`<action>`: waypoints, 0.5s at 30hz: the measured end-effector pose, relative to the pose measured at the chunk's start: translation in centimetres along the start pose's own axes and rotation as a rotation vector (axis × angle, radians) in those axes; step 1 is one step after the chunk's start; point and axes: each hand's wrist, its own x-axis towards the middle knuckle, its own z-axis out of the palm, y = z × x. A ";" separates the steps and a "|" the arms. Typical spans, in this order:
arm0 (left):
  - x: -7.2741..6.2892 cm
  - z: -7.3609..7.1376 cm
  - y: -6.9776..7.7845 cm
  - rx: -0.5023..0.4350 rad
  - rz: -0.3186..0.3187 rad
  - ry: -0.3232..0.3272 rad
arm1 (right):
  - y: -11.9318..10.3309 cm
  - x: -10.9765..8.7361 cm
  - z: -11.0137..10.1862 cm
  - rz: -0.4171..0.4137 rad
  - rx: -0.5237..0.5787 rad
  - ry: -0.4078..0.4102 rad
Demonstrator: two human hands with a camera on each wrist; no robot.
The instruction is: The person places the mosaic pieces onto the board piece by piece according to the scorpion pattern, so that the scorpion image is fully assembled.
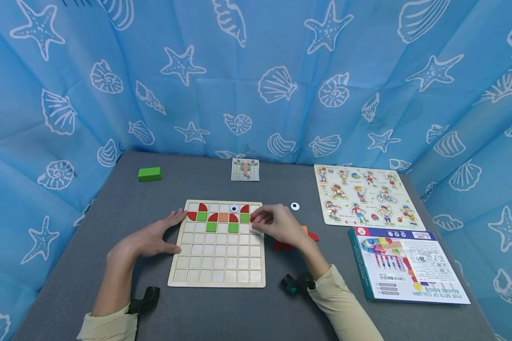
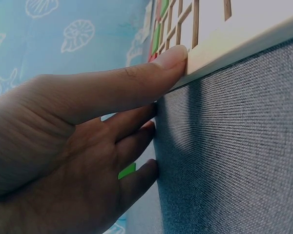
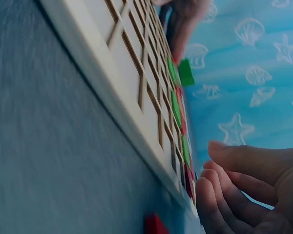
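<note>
In the head view a pale wooden grid board [image 1: 213,275] lies flat, with red quarter-circle pieces [image 1: 203,207], green squares [image 1: 211,227], an orange square [image 1: 224,217] and a round eye piece [image 1: 234,208] in its far rows. My left hand [image 1: 147,237] rests at the board's left edge, fingers spread, with the thumb touching the rim. Over the right edge, my right hand [image 1: 275,222] has bent fingertips beside a red piece [image 3: 188,181] in the second row. The right wrist view shows nothing between thumb and fingers; contact with that piece is unclear.
A pattern card [image 1: 245,169] lies behind the board, a green block [image 1: 150,174] at far left. Another eye piece [image 1: 295,206] and loose red pieces [image 1: 283,246] lie right of the board, partly behind my right arm. Further right are a picture puzzle board [image 1: 367,196] and a box [image 1: 409,265].
</note>
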 end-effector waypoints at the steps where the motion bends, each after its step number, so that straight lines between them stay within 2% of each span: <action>1: 0.0 0.0 0.0 0.000 -0.001 -0.001 | 0.2 -0.1 -0.4 0.003 0.011 0.002; 7: 0.0 0.0 0.0 0.003 -0.008 0.000 | 1.8 -1.0 -3.0 0.038 0.040 0.060; 15: 0.0 0.0 0.0 0.000 -0.004 -0.003 | 4.3 -1.3 -5.5 0.124 -0.092 0.198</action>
